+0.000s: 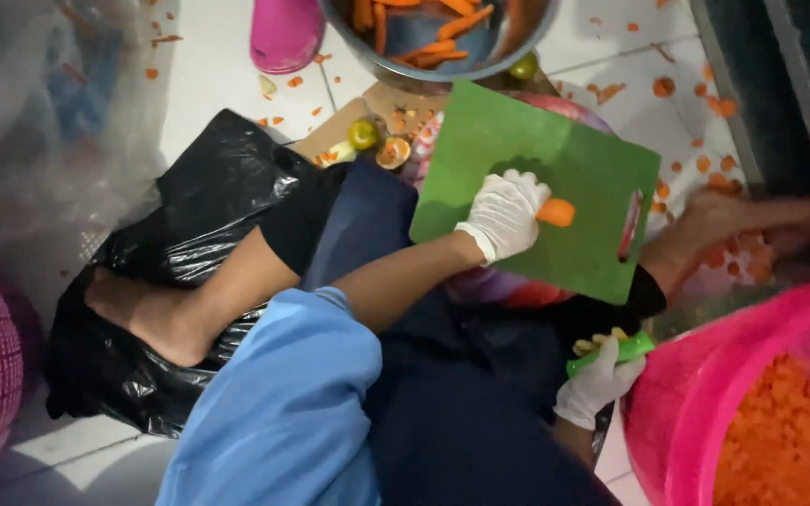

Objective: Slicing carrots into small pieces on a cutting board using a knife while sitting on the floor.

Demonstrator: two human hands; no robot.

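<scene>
On the green cutting board (555, 178) across my lap, my left hand (503, 214) in its white glove is pinching a carrot piece (556, 213) at its end. My right hand (597, 379) is curling closed around a green-handled knife (614, 352) beside the pink tub (705, 394). I am judging that fingertips should be staying tucked back from the cut.

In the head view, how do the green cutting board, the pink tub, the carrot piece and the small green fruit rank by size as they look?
1. Green cutting board
2. Pink tub, though it is cut off by the frame and nearer the camera, so the top two are unsure
3. Carrot piece, held by the left hand
4. Small green fruit, close to the carrot piece in size
</scene>
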